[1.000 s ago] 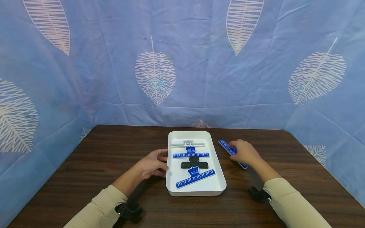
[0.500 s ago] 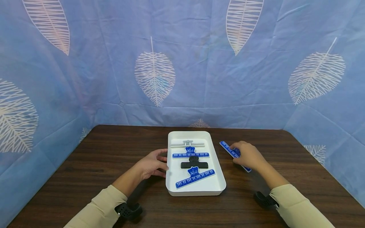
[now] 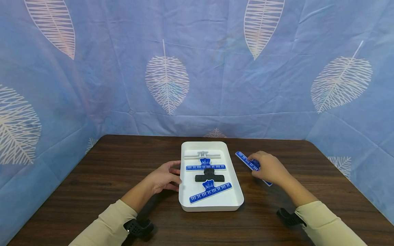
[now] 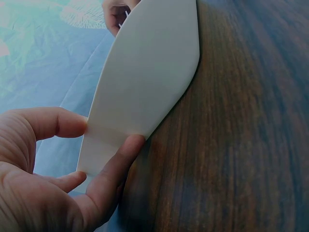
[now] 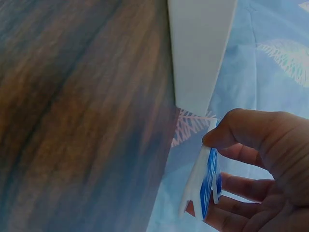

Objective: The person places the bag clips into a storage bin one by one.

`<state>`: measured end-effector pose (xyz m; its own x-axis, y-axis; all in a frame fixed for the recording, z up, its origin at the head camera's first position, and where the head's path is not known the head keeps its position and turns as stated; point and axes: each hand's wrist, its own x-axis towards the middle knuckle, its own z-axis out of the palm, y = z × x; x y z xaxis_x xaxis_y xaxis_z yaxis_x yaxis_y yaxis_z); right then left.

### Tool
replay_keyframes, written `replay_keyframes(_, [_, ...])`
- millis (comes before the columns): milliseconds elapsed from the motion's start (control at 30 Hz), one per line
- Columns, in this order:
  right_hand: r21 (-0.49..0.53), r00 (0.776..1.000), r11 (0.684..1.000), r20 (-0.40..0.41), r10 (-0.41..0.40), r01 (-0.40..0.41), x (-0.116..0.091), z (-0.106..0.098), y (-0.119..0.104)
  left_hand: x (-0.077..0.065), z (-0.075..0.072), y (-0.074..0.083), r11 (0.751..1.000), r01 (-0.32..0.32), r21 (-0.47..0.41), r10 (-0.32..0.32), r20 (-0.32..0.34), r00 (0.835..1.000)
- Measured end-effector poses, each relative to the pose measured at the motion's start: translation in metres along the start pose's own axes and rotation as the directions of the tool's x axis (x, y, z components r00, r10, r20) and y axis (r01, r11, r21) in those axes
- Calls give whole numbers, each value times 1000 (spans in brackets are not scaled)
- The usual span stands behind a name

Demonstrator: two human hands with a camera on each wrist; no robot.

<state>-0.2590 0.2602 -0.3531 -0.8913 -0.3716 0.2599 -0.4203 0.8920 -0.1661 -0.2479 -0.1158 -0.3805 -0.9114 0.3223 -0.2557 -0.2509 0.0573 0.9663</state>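
Note:
My right hand (image 3: 271,168) pinches a blue clip (image 3: 244,159) with a white piano-key pattern, just right of the white tray (image 3: 226,201). In the right wrist view the thumb and fingers are on either side of the clip (image 5: 208,181), which looks tilted above the tabletop. At the tray's left side, my left hand (image 3: 163,177) touches the outer wall with thumb and fingers spread. Inside the tray lie a white clip (image 3: 192,157), a blue piano-key clip (image 3: 206,167), a black clip (image 3: 210,178) and a slanted blue piano-key clip (image 3: 210,192).
All this stands on a dark brown wooden table (image 3: 117,164). Behind and beside it hangs a blue cloth (image 3: 212,82) with white leaf prints. A black band (image 3: 139,228) is on the left wrist and a similar band (image 3: 290,217) on the right.
My right hand has shifted slightly right, and its forearm swung right. The clip it holds has moved a little the same way. The left hand and tray hold still.

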Motion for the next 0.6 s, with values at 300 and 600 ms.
replay_keyframes(300, [4,998,999,-25,-52,52,0,-10,-13,0,0,0,1000,6,4,-6,-4,1000])
replay_keyframes(600, [16,995,996,-33,-90,91,4,-17,-24,1,-1,-1,1000,4,-2,-4,-2,1000])
